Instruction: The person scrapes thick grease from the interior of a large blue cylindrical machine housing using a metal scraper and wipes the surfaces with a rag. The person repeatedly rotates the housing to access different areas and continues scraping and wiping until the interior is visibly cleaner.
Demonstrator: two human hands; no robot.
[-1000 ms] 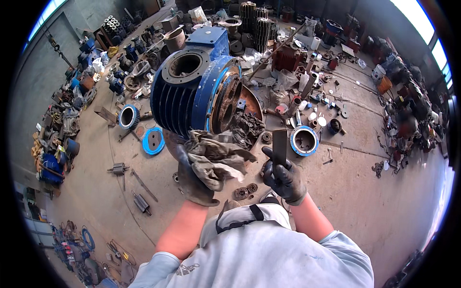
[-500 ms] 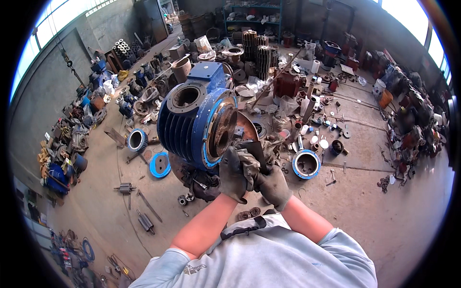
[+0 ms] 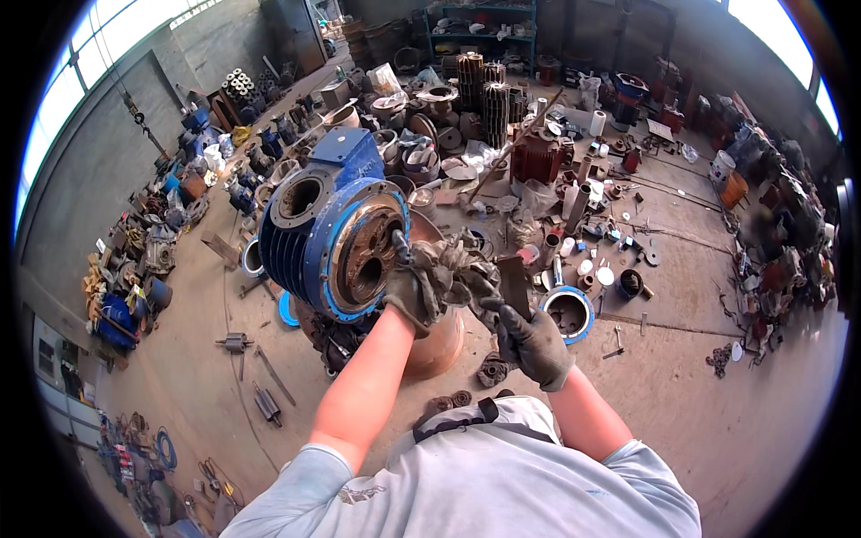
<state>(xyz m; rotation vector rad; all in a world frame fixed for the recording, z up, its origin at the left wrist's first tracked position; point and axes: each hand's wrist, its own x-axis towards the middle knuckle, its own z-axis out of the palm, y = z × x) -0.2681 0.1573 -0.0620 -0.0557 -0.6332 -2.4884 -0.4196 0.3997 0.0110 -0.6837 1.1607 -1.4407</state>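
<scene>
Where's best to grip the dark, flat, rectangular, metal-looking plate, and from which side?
Probably by its lower end, from below right, where the gloved right hand holds it: the flat plate projects beyond that hand, leaving its upper part free. From the left seems worse, since the crumpled grey cloth bunches close by there.

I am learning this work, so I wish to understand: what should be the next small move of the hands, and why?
Probably bring the grey rag to the brown-stained face of the blue housing and wipe: the left hand holds the rag near that face, which looks dirty, while the right hand keeps a flat dark blade apart from it.
</scene>
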